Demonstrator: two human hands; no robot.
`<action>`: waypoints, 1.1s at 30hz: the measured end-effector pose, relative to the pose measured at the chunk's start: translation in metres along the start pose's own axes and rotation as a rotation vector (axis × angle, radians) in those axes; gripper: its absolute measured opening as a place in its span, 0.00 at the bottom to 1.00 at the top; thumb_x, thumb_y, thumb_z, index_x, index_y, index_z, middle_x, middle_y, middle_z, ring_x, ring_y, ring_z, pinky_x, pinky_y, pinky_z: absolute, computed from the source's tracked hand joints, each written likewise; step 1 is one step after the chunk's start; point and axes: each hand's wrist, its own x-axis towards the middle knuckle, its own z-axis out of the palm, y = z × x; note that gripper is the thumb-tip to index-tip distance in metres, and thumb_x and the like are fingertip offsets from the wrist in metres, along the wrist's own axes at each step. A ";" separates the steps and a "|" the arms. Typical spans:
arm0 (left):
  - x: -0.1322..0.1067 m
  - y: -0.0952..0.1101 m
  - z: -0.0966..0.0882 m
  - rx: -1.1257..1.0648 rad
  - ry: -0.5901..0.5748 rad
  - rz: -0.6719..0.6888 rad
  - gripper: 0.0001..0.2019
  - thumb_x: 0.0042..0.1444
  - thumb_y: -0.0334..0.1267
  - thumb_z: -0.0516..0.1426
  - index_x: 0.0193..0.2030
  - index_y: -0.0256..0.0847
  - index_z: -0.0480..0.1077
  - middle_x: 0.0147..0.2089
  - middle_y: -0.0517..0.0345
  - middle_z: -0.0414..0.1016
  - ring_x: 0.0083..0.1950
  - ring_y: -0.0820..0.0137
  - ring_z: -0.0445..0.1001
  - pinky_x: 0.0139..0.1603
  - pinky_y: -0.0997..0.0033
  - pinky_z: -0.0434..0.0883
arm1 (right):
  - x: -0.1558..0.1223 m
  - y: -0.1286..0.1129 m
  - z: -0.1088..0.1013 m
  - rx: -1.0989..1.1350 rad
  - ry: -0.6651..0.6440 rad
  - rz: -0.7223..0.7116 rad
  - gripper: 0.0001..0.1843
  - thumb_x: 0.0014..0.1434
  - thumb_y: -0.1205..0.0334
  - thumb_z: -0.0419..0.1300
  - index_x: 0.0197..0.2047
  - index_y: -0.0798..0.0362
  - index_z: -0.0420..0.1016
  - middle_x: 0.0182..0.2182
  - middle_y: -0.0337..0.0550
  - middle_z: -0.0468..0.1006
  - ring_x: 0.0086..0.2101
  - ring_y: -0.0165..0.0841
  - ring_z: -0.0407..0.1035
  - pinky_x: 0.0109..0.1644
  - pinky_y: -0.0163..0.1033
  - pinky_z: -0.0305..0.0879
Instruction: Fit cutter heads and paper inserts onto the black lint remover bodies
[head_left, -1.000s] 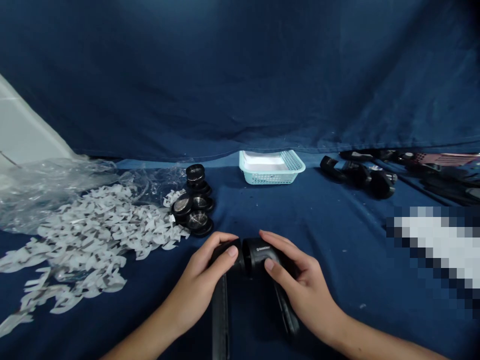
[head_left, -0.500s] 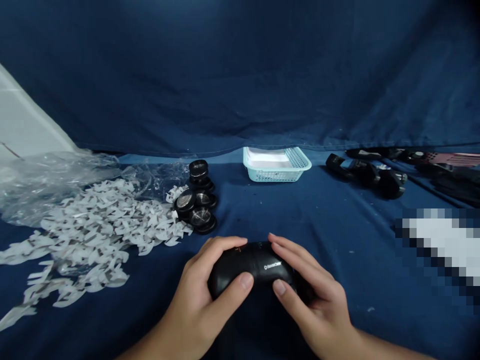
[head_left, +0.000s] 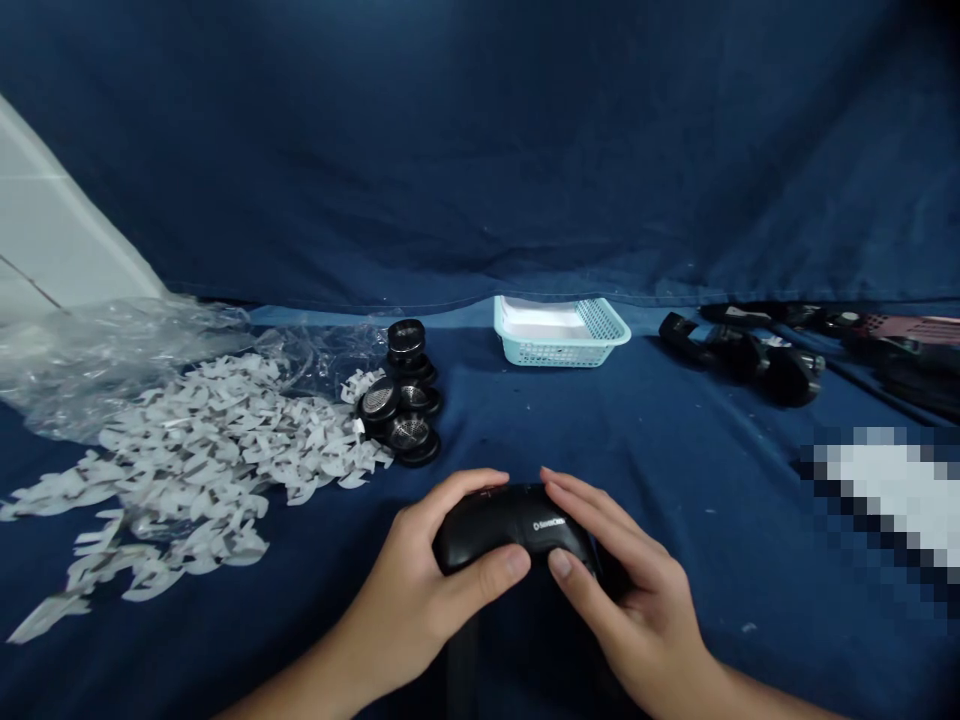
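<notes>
Both my hands grip a black plastic housing (head_left: pixel 510 527) with a small white brand mark on top, held just above the blue cloth. My left hand (head_left: pixel 427 580) wraps its left end, thumb across the front. My right hand (head_left: pixel 630 590) covers its right end, fingers curved over the top. The housing's two halves meet in the middle with no gap showing. A dark strip (head_left: pixel 461 670) shows below it, between my wrists. Its lower side is hidden by my hands.
Left of my hands lie black round mesh-topped pieces (head_left: pixel 397 410), some stacked, beside white paper scraps (head_left: pixel 210 450) and clear plastic film (head_left: pixel 127 370). A pale blue plastic basket (head_left: pixel 559 335) stands at the back. Black parts (head_left: pixel 739 355) lie back right, near a pixelated white patch (head_left: pixel 877 490).
The two black halves, apart-angled with long strips trailing down a second ago, are now pressed together into one body. My hands have closed around it, and the view has shifted slightly.
</notes>
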 end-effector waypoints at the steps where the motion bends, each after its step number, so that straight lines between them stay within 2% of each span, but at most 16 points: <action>1: 0.002 0.000 -0.001 -0.007 -0.025 -0.040 0.20 0.55 0.49 0.61 0.53 0.48 0.68 0.49 0.59 0.76 0.50 0.61 0.74 0.50 0.66 0.69 | 0.001 0.000 0.001 0.029 -0.011 0.057 0.22 0.61 0.63 0.61 0.58 0.39 0.71 0.59 0.40 0.71 0.58 0.39 0.65 0.62 0.48 0.62; 6: 0.021 -0.005 -0.007 0.025 -0.078 -0.162 0.18 0.54 0.52 0.60 0.47 0.45 0.72 0.45 0.58 0.77 0.49 0.60 0.73 0.50 0.63 0.67 | 0.015 0.002 0.005 0.206 -0.002 0.426 0.19 0.56 0.55 0.65 0.52 0.44 0.77 0.53 0.42 0.78 0.54 0.42 0.69 0.62 0.50 0.62; 9: 0.032 -0.009 -0.009 0.013 -0.114 -0.260 0.19 0.52 0.54 0.60 0.45 0.45 0.75 0.45 0.58 0.77 0.50 0.59 0.72 0.51 0.62 0.66 | 0.028 -0.001 0.004 0.315 -0.011 0.629 0.23 0.52 0.53 0.67 0.50 0.50 0.78 0.44 0.44 0.82 0.47 0.44 0.75 0.55 0.49 0.68; 12: 0.042 -0.013 -0.010 -0.047 -0.160 -0.342 0.19 0.51 0.55 0.60 0.42 0.45 0.76 0.41 0.59 0.78 0.48 0.60 0.73 0.46 0.65 0.66 | 0.036 -0.005 0.004 0.396 -0.014 0.749 0.24 0.49 0.53 0.69 0.49 0.53 0.79 0.37 0.45 0.84 0.40 0.43 0.77 0.47 0.46 0.71; 17: 0.053 -0.017 -0.016 -0.170 -0.257 -0.397 0.18 0.49 0.54 0.62 0.37 0.42 0.76 0.33 0.58 0.76 0.35 0.66 0.74 0.34 0.71 0.65 | 0.042 -0.007 0.004 0.445 0.005 0.769 0.21 0.47 0.54 0.69 0.44 0.54 0.81 0.33 0.45 0.84 0.33 0.38 0.77 0.38 0.40 0.71; 23: 0.055 -0.021 -0.017 -0.236 -0.336 -0.453 0.19 0.48 0.56 0.62 0.29 0.40 0.72 0.23 0.63 0.68 0.23 0.73 0.66 0.25 0.74 0.62 | 0.046 -0.010 0.002 0.440 -0.023 0.809 0.16 0.48 0.57 0.68 0.40 0.55 0.81 0.28 0.42 0.82 0.30 0.33 0.74 0.35 0.36 0.67; 29: 0.056 -0.023 -0.015 -0.216 -0.358 -0.546 0.22 0.49 0.59 0.61 0.34 0.38 0.74 0.21 0.60 0.69 0.19 0.71 0.66 0.20 0.72 0.60 | 0.048 -0.008 -0.002 0.453 -0.073 0.816 0.14 0.47 0.58 0.67 0.37 0.57 0.81 0.27 0.41 0.81 0.29 0.32 0.73 0.34 0.35 0.66; 33: 0.055 -0.020 -0.013 -0.219 -0.303 -0.574 0.22 0.49 0.58 0.61 0.33 0.38 0.74 0.22 0.59 0.71 0.21 0.70 0.68 0.21 0.73 0.59 | 0.047 -0.008 -0.002 0.459 -0.062 0.808 0.14 0.47 0.58 0.67 0.37 0.56 0.81 0.27 0.41 0.81 0.28 0.33 0.72 0.34 0.35 0.65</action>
